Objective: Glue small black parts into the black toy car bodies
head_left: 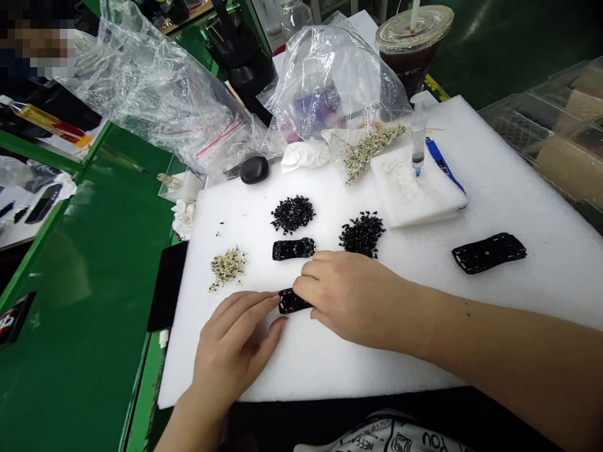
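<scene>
On the white foam board [377, 370] lies a black toy car chassis [288, 302]. My left hand [235, 342] has its fingertips at the chassis's left end, with the thumb just below. My right hand [351, 295] reaches over the other end, its fingers pressed together and hiding that part; what they pinch, if anything, is hidden. Just beyond lies a second black toy car chassis [294, 249], between piles of small black parts [293, 214] and more black pieces [362, 235]. A pile of small cream-coloured parts [227, 267] sits to the left.
Another black chassis [490, 253] rests at the right. A syringe [418, 135] stands on a white foam block [424, 194] near a blue tool [445, 164]. Plastic bags [339, 75], a black case [254, 170] and a drink cup [414, 47] line the back.
</scene>
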`<state>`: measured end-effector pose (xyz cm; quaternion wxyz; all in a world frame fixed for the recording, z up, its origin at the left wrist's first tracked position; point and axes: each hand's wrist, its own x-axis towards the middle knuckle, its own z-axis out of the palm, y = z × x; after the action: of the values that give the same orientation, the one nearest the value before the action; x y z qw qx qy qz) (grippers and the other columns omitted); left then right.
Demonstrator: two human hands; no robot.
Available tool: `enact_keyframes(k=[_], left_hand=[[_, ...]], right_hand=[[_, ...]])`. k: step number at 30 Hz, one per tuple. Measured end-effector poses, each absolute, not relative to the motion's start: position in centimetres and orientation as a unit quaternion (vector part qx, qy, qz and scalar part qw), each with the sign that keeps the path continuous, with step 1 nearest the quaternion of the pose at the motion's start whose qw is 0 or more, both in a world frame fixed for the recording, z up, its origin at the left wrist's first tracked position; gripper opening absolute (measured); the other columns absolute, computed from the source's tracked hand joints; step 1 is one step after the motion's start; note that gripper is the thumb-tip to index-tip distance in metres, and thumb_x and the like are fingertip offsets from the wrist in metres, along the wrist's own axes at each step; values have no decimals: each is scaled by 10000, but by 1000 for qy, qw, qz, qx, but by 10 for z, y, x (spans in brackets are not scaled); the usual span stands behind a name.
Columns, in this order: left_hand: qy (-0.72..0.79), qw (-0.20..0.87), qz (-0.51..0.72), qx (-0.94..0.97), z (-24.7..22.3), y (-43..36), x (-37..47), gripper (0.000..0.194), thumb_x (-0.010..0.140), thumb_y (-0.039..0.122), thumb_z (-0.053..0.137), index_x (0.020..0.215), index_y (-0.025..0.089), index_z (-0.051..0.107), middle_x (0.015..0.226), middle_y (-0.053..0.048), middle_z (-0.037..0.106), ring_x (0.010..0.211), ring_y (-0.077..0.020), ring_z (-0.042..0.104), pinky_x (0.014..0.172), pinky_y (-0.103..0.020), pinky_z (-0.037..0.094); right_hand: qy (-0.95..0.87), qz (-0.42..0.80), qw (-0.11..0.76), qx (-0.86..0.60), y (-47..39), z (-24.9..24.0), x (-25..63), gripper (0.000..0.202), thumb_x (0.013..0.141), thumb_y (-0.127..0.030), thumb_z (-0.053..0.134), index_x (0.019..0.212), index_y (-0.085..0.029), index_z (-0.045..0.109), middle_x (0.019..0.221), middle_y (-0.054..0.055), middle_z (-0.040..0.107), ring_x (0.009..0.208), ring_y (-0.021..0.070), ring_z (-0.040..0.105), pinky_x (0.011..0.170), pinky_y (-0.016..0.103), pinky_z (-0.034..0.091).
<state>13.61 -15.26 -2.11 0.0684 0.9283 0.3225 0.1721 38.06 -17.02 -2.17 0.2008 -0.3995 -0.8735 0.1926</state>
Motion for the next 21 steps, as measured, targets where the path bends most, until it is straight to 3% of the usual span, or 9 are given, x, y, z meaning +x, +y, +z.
enact_keyframes(k=[21], left_hand=[[304, 39, 148, 940, -20, -154, 138, 325, 817, 56, 685, 1105, 190, 618, 1041, -89, 693, 913, -232, 628, 797, -409, 549]], right_hand=[[-878, 208, 216, -374, -168, -21, 381, 111, 892, -65, 535, 902, -133, 622, 884, 71, 614, 875, 240, 544, 782, 375, 472]])
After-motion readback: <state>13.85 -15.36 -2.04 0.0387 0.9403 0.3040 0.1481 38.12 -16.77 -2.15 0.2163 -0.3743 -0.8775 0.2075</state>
